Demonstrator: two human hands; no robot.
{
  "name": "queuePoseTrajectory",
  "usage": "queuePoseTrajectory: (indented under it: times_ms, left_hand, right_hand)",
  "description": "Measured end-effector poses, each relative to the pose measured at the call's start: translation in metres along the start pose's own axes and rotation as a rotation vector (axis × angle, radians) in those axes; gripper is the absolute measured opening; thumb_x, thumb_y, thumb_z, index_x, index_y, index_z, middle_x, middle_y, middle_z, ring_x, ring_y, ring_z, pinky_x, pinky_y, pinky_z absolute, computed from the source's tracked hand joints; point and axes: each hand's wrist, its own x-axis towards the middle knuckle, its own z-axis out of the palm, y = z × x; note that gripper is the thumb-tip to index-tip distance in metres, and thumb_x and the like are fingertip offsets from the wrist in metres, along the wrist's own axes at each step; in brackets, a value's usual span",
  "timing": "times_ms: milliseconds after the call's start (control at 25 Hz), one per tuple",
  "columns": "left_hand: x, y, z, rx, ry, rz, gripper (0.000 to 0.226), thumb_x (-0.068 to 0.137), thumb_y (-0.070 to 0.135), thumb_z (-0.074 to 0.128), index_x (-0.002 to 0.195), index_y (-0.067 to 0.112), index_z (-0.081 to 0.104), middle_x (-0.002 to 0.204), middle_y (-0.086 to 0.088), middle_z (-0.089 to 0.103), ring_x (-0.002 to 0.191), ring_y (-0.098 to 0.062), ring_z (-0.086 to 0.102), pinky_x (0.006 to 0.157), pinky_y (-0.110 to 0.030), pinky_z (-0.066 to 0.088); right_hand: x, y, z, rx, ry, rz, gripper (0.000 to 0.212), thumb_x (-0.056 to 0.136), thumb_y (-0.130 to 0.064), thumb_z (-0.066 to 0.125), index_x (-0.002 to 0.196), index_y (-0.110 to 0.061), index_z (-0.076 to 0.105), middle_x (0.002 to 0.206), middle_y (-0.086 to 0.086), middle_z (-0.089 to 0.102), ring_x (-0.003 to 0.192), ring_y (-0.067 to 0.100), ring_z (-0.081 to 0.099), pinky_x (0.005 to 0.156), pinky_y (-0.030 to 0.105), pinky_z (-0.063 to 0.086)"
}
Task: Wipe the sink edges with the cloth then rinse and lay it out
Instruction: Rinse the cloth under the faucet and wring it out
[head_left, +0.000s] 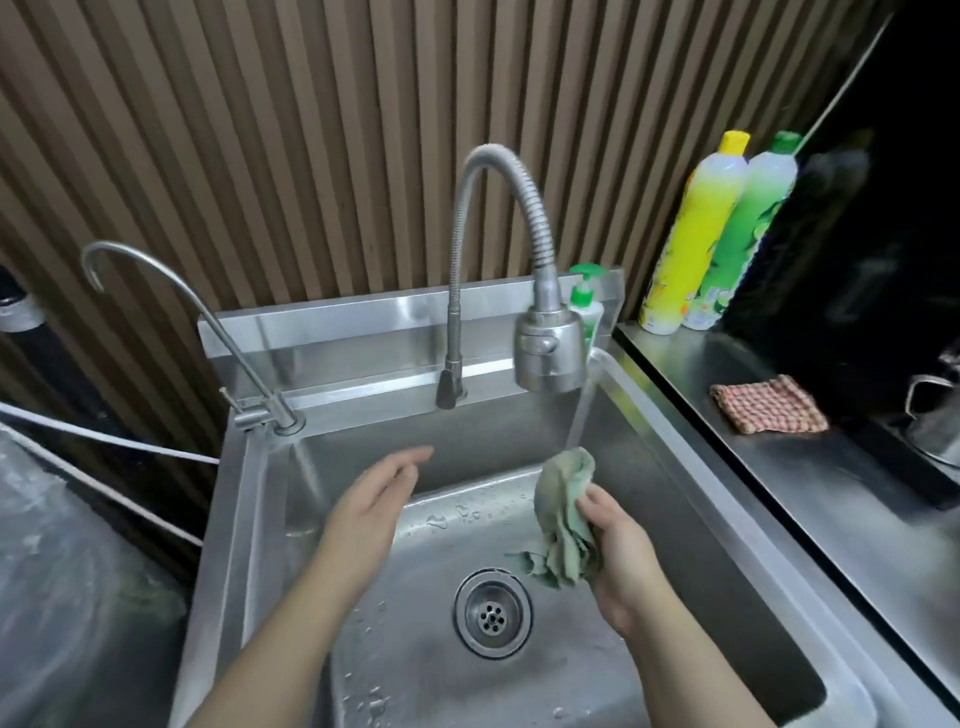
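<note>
A crumpled pale green cloth (563, 519) hangs over the steel sink (244, 519), gripped by my right hand (621, 561). Water runs from the flexible tap's spray head (549, 348) onto the top of the cloth. My left hand (371, 501) hovers above the left side of the basin with its fingers straight, holding nothing. The round drain (492, 613) lies below and between my hands, and the basin floor is wet with droplets.
A thin curved second tap (156, 280) stands at the sink's back left corner. A green pump bottle (587, 306) sits at the back right. On the steel counter to the right stand a yellow bottle (696, 234) and a green bottle (743, 234), with a red checked cloth (769, 405) and a metal kettle (935, 415) nearby.
</note>
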Motion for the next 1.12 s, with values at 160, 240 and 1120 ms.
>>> queuePoseTrajectory:
  times_ms: [160,240,1120]
  left_hand:
    - [0.011,0.065,0.045,-0.277,-0.034,0.110,0.036,0.094,0.044,0.042,0.124,0.028,0.054,0.126,0.005,0.060,0.119,-0.010,0.053,0.105,-0.037,0.038]
    - [0.017,0.092,0.064,-0.329,-0.004,0.156,0.052,0.086,0.055,0.047,0.127,0.024,0.052,0.121,0.001,0.062,0.113,-0.015,0.056,0.101,-0.040,0.041]
    - [-0.005,-0.010,0.070,-0.158,-0.188,0.112,0.083,0.055,0.064,0.076,0.125,0.035,0.042,0.124,0.015,0.057,0.119,-0.006,0.052,0.100,-0.027,0.041]
  right_hand:
    - [-0.011,-0.032,-0.032,0.257,-0.173,0.149,0.065,0.087,-0.063,0.041,0.116,-0.010,0.065,0.118,0.022,0.065,0.109,0.040,0.060,0.099,0.062,0.040]
    - [-0.015,-0.041,-0.037,0.244,-0.243,0.186,0.066,0.083,-0.062,0.049,0.119,-0.009,0.064,0.120,0.023,0.063,0.113,0.040,0.058,0.101,0.058,0.040]
    - [0.007,-0.017,-0.057,-0.098,-0.134,0.222,0.028,0.085,-0.011,0.063,0.110,0.000,0.062,0.086,0.019,0.071,0.067,0.031,0.067,0.061,0.036,0.054]
